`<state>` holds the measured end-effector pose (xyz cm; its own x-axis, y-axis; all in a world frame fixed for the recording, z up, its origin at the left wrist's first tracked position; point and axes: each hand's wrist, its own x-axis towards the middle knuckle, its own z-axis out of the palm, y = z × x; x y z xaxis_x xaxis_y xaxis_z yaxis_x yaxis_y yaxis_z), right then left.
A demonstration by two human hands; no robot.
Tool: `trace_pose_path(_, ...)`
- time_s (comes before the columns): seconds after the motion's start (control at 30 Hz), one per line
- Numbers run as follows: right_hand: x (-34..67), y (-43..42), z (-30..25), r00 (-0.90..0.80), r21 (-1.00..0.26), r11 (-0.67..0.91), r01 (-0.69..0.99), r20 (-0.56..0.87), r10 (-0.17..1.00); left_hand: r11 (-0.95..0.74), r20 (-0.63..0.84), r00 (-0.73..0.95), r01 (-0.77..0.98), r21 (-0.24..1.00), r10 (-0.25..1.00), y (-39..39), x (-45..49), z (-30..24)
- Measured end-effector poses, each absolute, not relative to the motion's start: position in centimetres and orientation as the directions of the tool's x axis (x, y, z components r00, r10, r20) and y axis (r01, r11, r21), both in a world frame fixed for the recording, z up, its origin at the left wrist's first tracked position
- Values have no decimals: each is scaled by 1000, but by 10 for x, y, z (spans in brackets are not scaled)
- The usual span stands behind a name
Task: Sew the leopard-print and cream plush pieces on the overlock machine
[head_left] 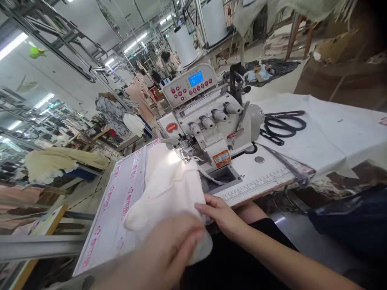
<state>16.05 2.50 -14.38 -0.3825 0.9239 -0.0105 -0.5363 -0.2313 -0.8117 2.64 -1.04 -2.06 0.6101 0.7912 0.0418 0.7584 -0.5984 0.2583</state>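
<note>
A piece of white fabric (178, 193) lies on the table of an overlock sewing machine (217, 133), its far edge at the lit presser foot (185, 156). My right hand (222, 213) pinches the fabric's right edge between thumb and fingers, just in front of the machine. Closer to me, my left hand (169, 245) is smeared by motion; its fingers are curled together at the fabric's near part, which hangs past the table edge below them. A thin white strip (210, 177) trails from the foot over the machine's opening.
Black-handled scissors (281, 125) rest on white cloth to the right of the machine. A printed plastic-covered board (111, 209) extends the table leftward. Thread cones (185, 44) stand behind. A ruler strip (256, 185) runs along the front edge. Fabric piles and racks fill the room beyond.
</note>
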Motion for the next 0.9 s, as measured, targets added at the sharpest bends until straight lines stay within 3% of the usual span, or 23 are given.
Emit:
trace_pose_path(0.1,163,23,-144,-292,-880,-88,-468,60,954,-581,410,451,761,288,793,31,41,-25)
trace_pose_path(0.17,169,19,-144,-240,-946,84,-312,165,957,-546,500,391,812,208,773,53,45,-37)
trace_pose_path(0.3,180,14,-142,-248,-962,241,-128,267,931,-507,461,402,852,128,791,73,44,-52)
trace_pose_path(0.43,186,15,-136,-326,-962,211,-173,258,909,-537,414,462,840,80,784,77,46,-46)
trace_pose_path(0.53,189,12,-133,-376,-968,169,-185,229,898,-645,417,576,763,33,703,80,43,-42)
trace_pose_path(0.67,191,5,-136,-379,-979,175,-108,203,903,-735,362,671,676,61,647,79,32,-42)
trace_pose_path(0.9,190,21,-137,-368,-965,258,41,226,902,-750,337,693,659,63,637,88,17,-40)
